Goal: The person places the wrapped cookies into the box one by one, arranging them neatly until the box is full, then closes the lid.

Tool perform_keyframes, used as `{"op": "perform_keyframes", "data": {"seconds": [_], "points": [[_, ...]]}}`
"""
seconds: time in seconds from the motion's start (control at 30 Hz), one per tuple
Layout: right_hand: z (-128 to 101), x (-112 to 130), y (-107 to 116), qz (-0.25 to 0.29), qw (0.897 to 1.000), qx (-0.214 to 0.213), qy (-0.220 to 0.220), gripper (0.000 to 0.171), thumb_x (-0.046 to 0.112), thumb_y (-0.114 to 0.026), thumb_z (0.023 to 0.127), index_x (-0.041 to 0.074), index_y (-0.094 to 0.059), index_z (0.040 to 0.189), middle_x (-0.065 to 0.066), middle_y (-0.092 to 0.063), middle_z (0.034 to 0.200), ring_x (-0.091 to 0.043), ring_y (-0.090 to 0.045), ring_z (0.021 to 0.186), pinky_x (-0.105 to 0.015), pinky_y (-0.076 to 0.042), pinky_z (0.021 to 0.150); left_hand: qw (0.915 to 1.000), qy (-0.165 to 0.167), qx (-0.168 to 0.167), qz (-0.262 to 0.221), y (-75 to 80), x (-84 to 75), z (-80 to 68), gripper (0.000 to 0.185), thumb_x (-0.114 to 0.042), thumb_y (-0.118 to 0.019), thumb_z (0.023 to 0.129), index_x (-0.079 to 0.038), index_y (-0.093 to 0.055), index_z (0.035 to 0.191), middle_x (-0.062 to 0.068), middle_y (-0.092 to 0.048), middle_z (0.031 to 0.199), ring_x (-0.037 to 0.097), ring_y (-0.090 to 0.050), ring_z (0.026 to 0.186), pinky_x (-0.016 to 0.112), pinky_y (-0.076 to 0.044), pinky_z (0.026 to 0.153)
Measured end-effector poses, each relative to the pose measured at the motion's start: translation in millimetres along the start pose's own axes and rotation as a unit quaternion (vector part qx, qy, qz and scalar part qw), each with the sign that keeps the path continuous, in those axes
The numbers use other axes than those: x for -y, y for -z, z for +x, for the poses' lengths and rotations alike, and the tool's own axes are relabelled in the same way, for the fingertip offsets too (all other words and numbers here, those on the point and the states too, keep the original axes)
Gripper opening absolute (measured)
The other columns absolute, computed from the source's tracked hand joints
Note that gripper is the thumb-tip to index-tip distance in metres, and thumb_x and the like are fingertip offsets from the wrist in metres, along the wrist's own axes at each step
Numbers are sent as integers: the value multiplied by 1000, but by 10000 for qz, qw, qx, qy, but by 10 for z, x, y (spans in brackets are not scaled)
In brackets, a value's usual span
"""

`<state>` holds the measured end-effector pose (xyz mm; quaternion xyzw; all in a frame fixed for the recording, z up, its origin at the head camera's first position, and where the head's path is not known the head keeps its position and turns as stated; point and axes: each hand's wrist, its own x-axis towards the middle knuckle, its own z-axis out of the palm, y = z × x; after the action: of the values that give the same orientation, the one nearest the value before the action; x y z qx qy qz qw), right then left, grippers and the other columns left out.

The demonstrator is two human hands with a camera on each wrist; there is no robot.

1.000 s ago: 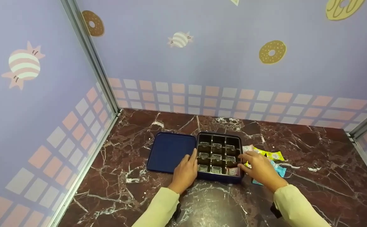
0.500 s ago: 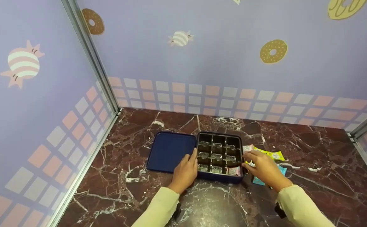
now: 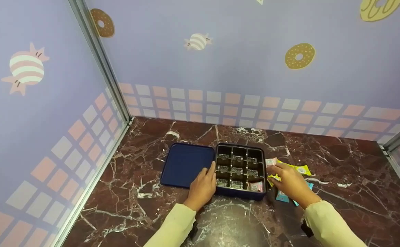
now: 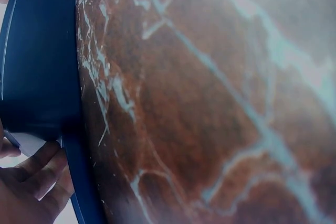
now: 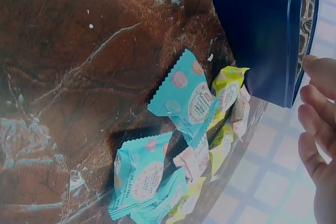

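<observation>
My left hand rests where the dark blue lid meets the box, fingertips touching the box's left side. In the left wrist view, its fingers reach over the lid's edge. The box holds a black tray with several compartments. A pink snack packet lies in the front right one. My right hand is just right of the box, over the packets, fingers loosely bent. The right wrist view shows nothing held in these fingers, which are near the box rim. Turquoise packets and yellow packets lie below.
Pink packets and more yellow ones lie on the marbled tabletop to the right of the box. Behind the table stands a lilac wall with printed sweets, and another wall borders the left side.
My right hand has drawn back to the right from the box's front right corner, so the pink packet in the tray shows more fully. The left hand has stayed in place.
</observation>
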<state>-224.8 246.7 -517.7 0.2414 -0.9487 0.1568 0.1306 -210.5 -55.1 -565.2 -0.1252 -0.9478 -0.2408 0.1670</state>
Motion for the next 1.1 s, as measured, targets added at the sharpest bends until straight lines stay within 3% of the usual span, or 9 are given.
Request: {"op": "perform_keyframes", "data": {"seconds": [0.53, 0.93, 1.1], "points": [[-8, -155, -70, -158, 9992, 81, -363, 24, 13, -78, 80, 9, -73, 102, -10, -65, 95, -28, -62, 81, -47, -53, 70, 9997, -46, -229, 18, -50, 10, -7, 43, -17, -53, 99, -9, -51, 141, 8, -57, 88, 21, -53, 67, 37, -51, 60], [-14, -208, -147, -35, 9987, 146, -490, 28, 10, -78, 80, 8, -71, 106, -10, -64, 97, -28, -60, 86, -45, -52, 71, 9998, 141, 114, -34, -23, -2, 10, 45, -23, -47, 102, -11, -46, 145, 8, -58, 93, 19, -52, 69, 36, -51, 62], [16, -217, -153, 31, 9981, 241, -562, 25, 10, -77, 81, 8, -71, 105, -8, -62, 95, -26, -58, 85, -44, -51, 70, 9998, 158, 67, -26, -25, 10, 10, 45, -21, -49, 101, -11, -47, 144, 7, -57, 92, 19, -53, 70, 36, -51, 62]]}}
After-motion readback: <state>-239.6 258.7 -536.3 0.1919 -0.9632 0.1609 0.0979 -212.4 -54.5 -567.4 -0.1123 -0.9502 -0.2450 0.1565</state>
